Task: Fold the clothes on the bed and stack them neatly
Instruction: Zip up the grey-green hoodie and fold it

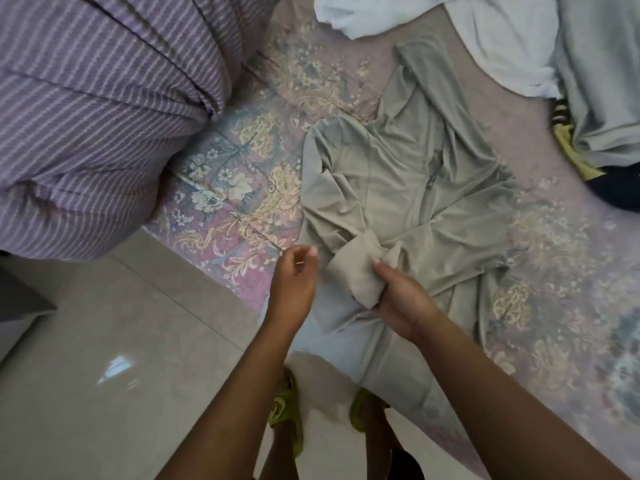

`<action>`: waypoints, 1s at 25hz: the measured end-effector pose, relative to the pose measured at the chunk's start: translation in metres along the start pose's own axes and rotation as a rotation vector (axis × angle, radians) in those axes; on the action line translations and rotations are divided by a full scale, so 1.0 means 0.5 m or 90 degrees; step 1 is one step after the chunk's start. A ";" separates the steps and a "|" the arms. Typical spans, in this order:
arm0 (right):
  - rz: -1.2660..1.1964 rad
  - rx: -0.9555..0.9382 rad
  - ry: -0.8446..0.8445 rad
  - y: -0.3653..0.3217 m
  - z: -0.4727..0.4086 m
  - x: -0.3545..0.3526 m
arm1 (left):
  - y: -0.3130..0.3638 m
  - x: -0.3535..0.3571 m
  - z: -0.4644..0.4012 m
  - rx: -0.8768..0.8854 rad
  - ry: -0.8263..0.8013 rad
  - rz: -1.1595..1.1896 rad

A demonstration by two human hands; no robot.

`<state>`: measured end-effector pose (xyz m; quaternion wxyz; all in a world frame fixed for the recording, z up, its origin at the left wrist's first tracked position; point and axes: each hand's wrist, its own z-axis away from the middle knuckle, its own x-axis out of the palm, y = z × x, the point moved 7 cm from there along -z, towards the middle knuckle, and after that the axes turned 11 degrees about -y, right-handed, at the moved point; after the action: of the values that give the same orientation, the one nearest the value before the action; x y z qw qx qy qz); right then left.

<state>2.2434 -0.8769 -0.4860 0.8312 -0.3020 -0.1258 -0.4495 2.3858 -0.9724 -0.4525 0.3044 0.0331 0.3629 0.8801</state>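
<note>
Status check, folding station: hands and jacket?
Right hand grips the cuff of the grey-green zip jacket. Left hand loosely curled, empty. Jacket unfolded.

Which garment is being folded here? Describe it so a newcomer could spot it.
On the floral bedsheet, right of the striped purple duvet, lies a grey-green zip-front top. The right hand grips its cuff. Unlike the white garment beyond, it has a zipper.

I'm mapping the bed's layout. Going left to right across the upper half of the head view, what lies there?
Striped purple duvet → olive zip jacket → grey garment at the right edge.
</note>
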 end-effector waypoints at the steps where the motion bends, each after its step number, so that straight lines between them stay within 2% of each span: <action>1: 0.039 -0.001 -0.022 -0.002 0.005 0.001 | 0.006 0.009 -0.003 0.018 -0.023 -0.008; 5: 0.346 -0.038 -0.068 -0.038 0.045 0.010 | 0.057 0.070 0.006 0.149 -0.197 -0.102; 7: 0.467 -0.084 -0.084 -0.085 0.069 0.021 | 0.080 0.073 0.013 0.128 -0.212 -0.059; 9: 0.569 -0.134 -0.106 -0.147 0.096 0.050 | 0.115 0.060 0.024 0.094 -0.188 0.017; 11: 0.689 -0.184 -0.113 -0.209 0.122 0.094 | 0.164 0.046 0.054 0.106 -0.151 0.041; 14: 0.833 -0.284 -0.115 -0.296 0.179 0.201 | 0.272 -0.006 0.131 0.199 -0.052 0.056; 16: 0.870 -0.343 -0.150 -0.342 0.218 0.297 | 0.355 -0.061 0.188 0.280 0.010 0.054; 19: 0.844 -0.405 -0.195 -0.427 0.253 0.452 | 0.483 -0.149 0.250 0.392 0.089 -0.046; 21: 0.864 -0.441 -0.239 -0.484 0.275 0.561 | 0.556 -0.206 0.268 0.413 0.132 -0.130; 23: 0.976 -0.479 -0.269 -0.527 0.280 0.664 | 0.608 -0.260 0.259 0.392 0.155 -0.235; 25: 1.165 -0.514 -0.271 -0.548 0.274 0.758 | 0.656 -0.306 0.250 0.404 0.171 -0.360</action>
<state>2.2400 -1.1602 -0.0896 0.6524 -0.6134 0.1690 0.4117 2.3771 -1.1614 -0.1196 0.4581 -0.0906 0.6461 0.6037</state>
